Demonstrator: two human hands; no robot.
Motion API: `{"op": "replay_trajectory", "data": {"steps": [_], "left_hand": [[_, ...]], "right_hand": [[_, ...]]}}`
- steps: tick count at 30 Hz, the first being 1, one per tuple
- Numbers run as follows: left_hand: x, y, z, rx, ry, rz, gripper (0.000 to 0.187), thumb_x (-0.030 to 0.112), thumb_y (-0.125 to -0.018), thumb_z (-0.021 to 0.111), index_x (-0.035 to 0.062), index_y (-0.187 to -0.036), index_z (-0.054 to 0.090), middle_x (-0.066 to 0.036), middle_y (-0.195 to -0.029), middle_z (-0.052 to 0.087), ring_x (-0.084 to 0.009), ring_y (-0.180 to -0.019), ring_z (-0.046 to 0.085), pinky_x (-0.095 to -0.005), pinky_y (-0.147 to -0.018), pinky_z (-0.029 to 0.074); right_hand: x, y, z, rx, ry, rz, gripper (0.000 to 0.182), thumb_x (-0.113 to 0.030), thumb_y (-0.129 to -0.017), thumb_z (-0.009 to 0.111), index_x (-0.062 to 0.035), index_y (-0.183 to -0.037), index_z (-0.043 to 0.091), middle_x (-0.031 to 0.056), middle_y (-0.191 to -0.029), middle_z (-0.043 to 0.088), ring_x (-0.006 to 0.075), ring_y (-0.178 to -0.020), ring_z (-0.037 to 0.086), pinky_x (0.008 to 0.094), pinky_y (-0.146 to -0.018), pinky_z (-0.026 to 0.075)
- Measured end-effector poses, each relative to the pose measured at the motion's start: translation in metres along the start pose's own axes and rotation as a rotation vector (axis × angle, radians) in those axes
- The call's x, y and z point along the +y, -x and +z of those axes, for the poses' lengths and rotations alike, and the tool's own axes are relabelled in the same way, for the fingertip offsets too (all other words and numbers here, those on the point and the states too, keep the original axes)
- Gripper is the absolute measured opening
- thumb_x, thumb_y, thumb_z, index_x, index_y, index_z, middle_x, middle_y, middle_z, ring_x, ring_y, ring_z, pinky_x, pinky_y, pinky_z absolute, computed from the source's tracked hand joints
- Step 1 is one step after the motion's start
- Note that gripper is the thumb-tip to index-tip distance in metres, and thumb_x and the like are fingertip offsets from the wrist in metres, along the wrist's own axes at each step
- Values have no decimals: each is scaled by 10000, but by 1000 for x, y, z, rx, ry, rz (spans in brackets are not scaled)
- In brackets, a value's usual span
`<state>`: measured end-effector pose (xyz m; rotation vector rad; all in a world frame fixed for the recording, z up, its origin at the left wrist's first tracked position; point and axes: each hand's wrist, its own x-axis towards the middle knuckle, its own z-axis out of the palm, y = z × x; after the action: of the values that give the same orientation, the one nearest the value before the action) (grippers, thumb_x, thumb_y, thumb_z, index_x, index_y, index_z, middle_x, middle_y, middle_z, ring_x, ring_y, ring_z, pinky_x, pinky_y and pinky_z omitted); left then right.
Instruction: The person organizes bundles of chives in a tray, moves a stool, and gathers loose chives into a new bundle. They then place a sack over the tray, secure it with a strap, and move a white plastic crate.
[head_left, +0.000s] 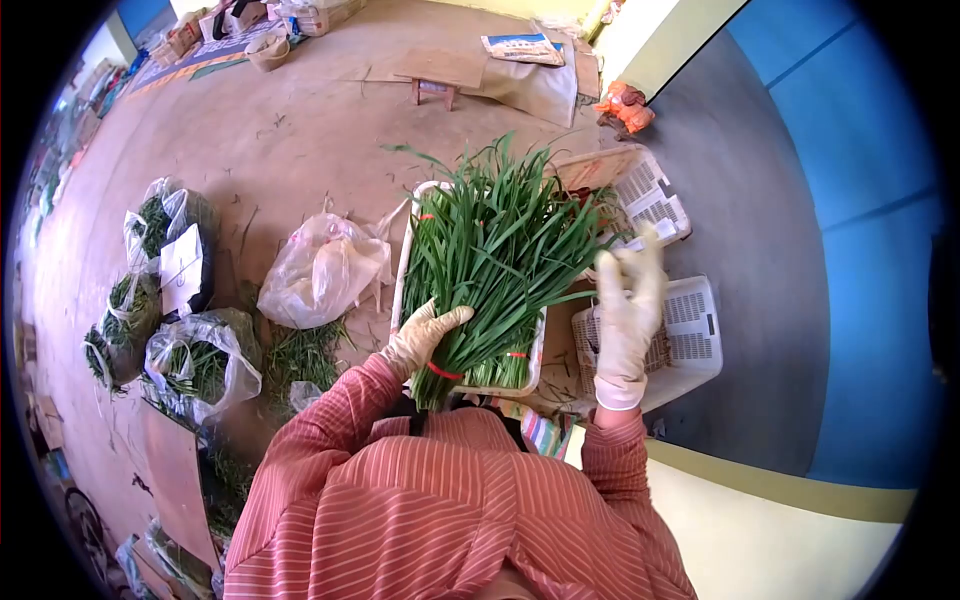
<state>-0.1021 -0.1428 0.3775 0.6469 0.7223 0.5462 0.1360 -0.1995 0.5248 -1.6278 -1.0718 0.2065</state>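
Observation:
My left hand (pixel 425 338), in a pale glove, is wrapped around a bunch of garlic chives (pixel 500 250) just above its red band (pixel 443 371). The long flat leaves fan out away from me and to the right. Beneath them is a white crate (pixel 540 365) holding more banded chives (pixel 500 372); the bunch hides most of its inside. To the right of the leaves, my gloved right hand (pixel 632 300) is raised with its fingers apart and slightly blurred. I see nothing in it.
Right of me stand a white plastic basket (pixel 700 330) and another crate (pixel 668 215). On the left are a crumpled clear bag (pixel 325 270), bags of greens (pixel 205 365) and loose leaves (pixel 300 355). A low stool (pixel 435 85) and blue wall (pixel 870 280) lie beyond.

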Motion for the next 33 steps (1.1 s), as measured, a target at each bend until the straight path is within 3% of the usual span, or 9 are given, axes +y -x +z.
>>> {"op": "replay_trajectory", "data": {"steps": [3,12,19,20,21,23,27,29,33], "left_hand": [[-2,3,13,-30,-12,13,473,205,-925,725,67,-1339,541,-57,-1215,659,-151,-1073,631,-311,-949,519],[-18,-8,25,-93,-142,81,509,218,-924,725,67,-1368,526,-52,-1225,650,-151,-1096,607,-321,-967,504],[-19,-19,32,-116,-149,37,490,211,-934,713,59,-1364,535,-53,-1244,638,-149,-1105,596,-315,-975,493],[-18,-21,34,-116,-148,28,485,208,-936,711,56,-1362,536,-53,-1240,640,-147,-1105,595,-313,-976,492],[-17,-22,34,-120,-147,25,485,208,-936,711,56,-1362,536,-53,-1240,640,-147,-1105,595,-313,-976,492],[-18,-23,36,-147,-183,38,489,207,-938,709,48,-1365,529,-53,-1232,642,-146,-1109,593,-312,-976,492],[-14,-23,48,-137,-122,-56,468,195,-928,722,40,-1330,539,-58,-1202,656,-142,-1080,606,-297,-957,499],[-14,-24,58,-134,-92,-68,450,191,-918,734,44,-1304,555,-54,-1177,665,-134,-1060,613,-292,-938,509],[-22,-27,59,-154,-186,-5,438,179,-910,742,46,-1291,572,-38,-1161,673,-122,-1053,613,-300,-939,511]], "right_hand": [[-30,-9,23,-318,224,-340,556,-146,-859,743,-86,-1384,566,82,-639,556,194,-582,548,346,-564,444],[9,-21,38,-377,160,-187,199,-214,-863,728,-57,-982,761,122,-835,697,269,-743,654,355,-686,507],[12,-25,-54,68,200,-26,129,-127,-942,669,-24,-969,742,92,-869,713,146,-792,617,282,-740,488],[60,-9,-71,-35,-91,-24,171,-99,-926,674,-12,-1068,713,126,-1054,686,206,-1001,633,312,-910,485],[75,2,-102,-293,640,-221,279,-108,-897,686,-11,-1158,674,176,-1084,675,300,-1040,630,390,-964,475],[133,46,-120,-79,1542,-329,250,-158,-940,624,-11,-1135,674,173,-1019,673,335,-971,644,442,-874,493],[15,23,-67,-163,486,-244,293,-189,-924,673,-65,-1189,680,152,-924,655,284,-854,642,400,-778,507],[-6,11,-36,-200,354,-257,297,-187,-896,705,-77,-1172,686,113,-737,619,251,-682,595,372,-605,461],[5,-10,13,-325,400,-185,339,-225,-840,760,-80,-1141,700,94,-731,625,255,-716,602,390,-660,490]]}}
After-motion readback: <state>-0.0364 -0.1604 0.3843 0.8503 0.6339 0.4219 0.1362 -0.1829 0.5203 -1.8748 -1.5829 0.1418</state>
